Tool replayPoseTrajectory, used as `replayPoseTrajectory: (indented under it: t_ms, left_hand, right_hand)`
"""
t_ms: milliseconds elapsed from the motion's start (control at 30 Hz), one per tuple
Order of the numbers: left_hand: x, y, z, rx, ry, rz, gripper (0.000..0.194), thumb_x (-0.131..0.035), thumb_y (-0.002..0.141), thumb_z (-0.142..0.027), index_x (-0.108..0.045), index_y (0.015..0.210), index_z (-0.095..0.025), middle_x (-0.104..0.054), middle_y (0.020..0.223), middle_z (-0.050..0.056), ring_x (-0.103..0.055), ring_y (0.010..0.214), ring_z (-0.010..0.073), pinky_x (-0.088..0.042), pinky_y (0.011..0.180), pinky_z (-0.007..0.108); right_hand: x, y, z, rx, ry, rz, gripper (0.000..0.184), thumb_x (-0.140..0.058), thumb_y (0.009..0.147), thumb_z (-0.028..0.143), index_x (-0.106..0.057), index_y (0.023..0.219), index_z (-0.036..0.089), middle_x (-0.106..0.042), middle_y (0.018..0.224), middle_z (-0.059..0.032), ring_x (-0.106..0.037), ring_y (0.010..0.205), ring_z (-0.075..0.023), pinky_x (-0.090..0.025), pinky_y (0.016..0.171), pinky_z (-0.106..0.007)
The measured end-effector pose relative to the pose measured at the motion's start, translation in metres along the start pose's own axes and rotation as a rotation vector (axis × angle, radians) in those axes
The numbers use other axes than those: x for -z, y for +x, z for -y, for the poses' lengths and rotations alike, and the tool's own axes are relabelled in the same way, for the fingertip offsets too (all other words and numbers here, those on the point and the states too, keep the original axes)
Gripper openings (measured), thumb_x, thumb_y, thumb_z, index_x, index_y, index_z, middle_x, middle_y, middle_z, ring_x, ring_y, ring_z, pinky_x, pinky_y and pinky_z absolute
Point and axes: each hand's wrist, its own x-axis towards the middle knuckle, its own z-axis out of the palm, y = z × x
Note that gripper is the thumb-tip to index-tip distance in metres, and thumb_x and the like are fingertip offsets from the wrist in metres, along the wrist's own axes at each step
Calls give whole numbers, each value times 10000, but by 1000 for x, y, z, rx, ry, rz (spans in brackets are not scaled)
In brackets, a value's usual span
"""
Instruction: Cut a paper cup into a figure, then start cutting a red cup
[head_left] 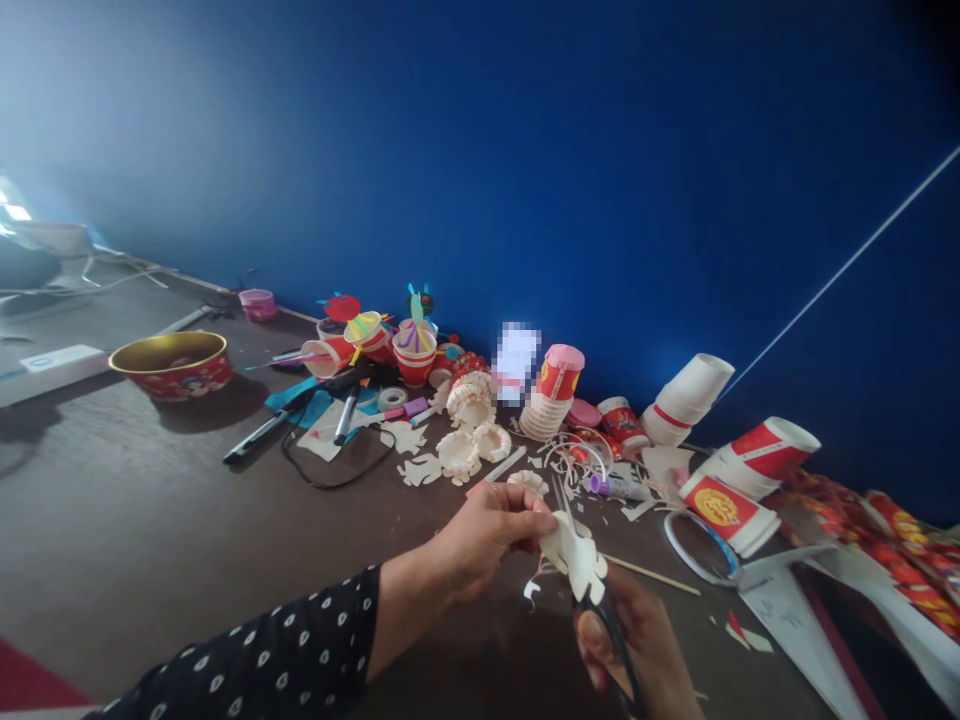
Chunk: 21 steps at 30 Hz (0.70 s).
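Left hand [491, 530]: thumb and forefinger pinched together, gripping the ten o'clock edge of a lobed white paper cutout [581, 560], which is held over the table [262, 520]. Right hand [652, 630], at five o'clock from the cutout: grip curled around the scissors [618, 640], blades pointing to eleven o'clock and seemingly parted slightly. Step in hand, as judged: trimming the cutout. The next move calls for steady paper and controlled blade closure, clear of the left hand.
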Motion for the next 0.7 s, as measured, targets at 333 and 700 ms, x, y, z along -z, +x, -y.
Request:
replayPoseTrajectory:
  t_ms: [333,700]
  left_hand:
    - [0,-1,-1,7,67,23,203,-712,563,-259,-577,598,-112,-542,567,-3,-455,504,63,-341,536,210]
    - [-6,-7,3,22,69,119,183,-682,591,-231,-560,549,-102,-594,519,30,-538,502,105,-379,550,231]
  right_hand:
    - [3,0,0,-31,17,46,454,-664,593,573,-584,782,169,-422,449,75,-294,325,-29,-269,324,-162]
    - [-2,-4,3,-17,48,2,479,-656,583,609,-587,764,172,-439,466,65,-335,348,-39,-288,328,-161]
